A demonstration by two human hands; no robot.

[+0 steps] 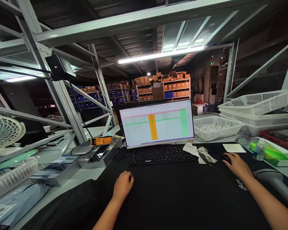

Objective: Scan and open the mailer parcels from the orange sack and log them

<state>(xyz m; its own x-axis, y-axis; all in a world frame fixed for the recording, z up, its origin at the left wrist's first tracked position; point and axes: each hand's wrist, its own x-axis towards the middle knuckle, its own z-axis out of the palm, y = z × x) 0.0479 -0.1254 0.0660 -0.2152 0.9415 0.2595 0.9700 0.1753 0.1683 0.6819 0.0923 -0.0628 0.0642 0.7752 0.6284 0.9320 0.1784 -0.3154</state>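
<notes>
My left hand (123,184) rests on the black desk mat (172,198) with its fingers curled in, and nothing shows in it. My right hand (237,165) lies over a dark computer mouse (226,157), which is mostly covered by the fingers. Between and beyond the hands sits a black keyboard (160,155). Behind it a monitor (158,124) displays a spreadsheet with an orange column, a green column and a green row. Crumpled white tissue (190,149) and a dark pen-like tool (205,159) lie between the keyboard and my right hand.
Right: a barcode scanner (275,180), a small clear bottle (259,150), a white paper (234,148) and white baskets (217,127). Left: a grey tray with a phone (99,153), a box of packets (60,166), a fan (4,132). Metal rack posts (62,105) frame the desk.
</notes>
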